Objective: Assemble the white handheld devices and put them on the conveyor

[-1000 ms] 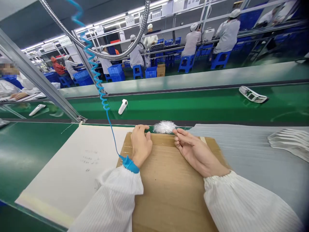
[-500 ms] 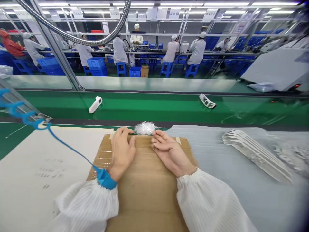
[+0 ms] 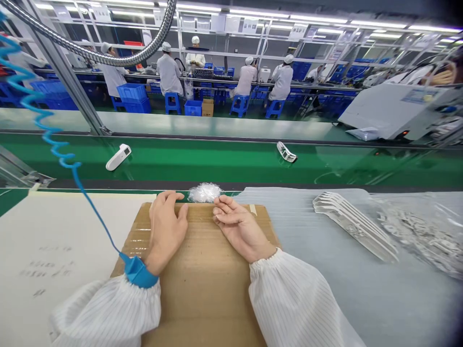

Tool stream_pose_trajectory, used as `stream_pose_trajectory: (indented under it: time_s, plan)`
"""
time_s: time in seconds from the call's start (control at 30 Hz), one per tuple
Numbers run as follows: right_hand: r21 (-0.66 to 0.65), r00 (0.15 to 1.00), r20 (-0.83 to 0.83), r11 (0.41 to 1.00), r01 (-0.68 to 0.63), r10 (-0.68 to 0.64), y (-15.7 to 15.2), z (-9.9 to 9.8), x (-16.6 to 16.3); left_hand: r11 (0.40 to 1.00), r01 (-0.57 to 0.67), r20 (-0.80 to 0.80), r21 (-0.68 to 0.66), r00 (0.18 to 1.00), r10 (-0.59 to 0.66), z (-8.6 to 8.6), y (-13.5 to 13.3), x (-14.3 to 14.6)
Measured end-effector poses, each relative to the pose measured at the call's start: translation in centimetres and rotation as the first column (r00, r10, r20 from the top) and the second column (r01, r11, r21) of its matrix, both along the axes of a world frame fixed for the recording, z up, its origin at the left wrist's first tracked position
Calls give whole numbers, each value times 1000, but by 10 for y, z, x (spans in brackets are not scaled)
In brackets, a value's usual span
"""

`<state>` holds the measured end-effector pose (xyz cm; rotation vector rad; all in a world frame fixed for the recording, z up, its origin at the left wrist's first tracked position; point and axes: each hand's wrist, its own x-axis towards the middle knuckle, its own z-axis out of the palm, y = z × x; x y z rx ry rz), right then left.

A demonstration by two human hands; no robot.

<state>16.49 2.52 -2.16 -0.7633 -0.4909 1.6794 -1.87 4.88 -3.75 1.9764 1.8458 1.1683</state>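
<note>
My left hand (image 3: 165, 229) lies palm down on a taped cardboard sheet (image 3: 202, 284), fingers loosely curled toward its far edge, nothing visible in them. A blue wrist strap (image 3: 139, 272) with a coiled blue cord (image 3: 54, 144) is on that wrist. My right hand (image 3: 235, 226) rests on its side on the cardboard, fingers stretched out together toward a small heap of clear plastic bits (image 3: 204, 192) at the cardboard's far edge. The fingertips are just beside the heap, not gripping it.
A stack of white plastic shells (image 3: 354, 222) and a clear bag of parts (image 3: 419, 231) lie on grey foam at right. A white sheet (image 3: 54, 241) covers the bench at left. On the green conveyor (image 3: 224, 161) sit a white handheld device (image 3: 118, 157) and an opened shell (image 3: 286, 152). Workers sit beyond.
The view has swung to the right, bringing the shell stack and parts bag into sight. Both hands stay on the cardboard by the plastic heap with hardly any movement.
</note>
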Motion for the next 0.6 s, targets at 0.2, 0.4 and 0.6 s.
stream_pose_trajectory:
  time_s: [0.2,0.4,0.6]
  plan:
    - [15,1000,21,1000,4,-5,0,0,0,1000,10,10,-3,1000,-10,0,1,0]
    - [6,1000,25,1000,-3,3,0,1,0,1000,11,20,3,1000,-11,2,1,0]
    - [-11,1000,-1,1000,8,-8,0,1,0,999,-42,26,10,999,42,2,0,2]
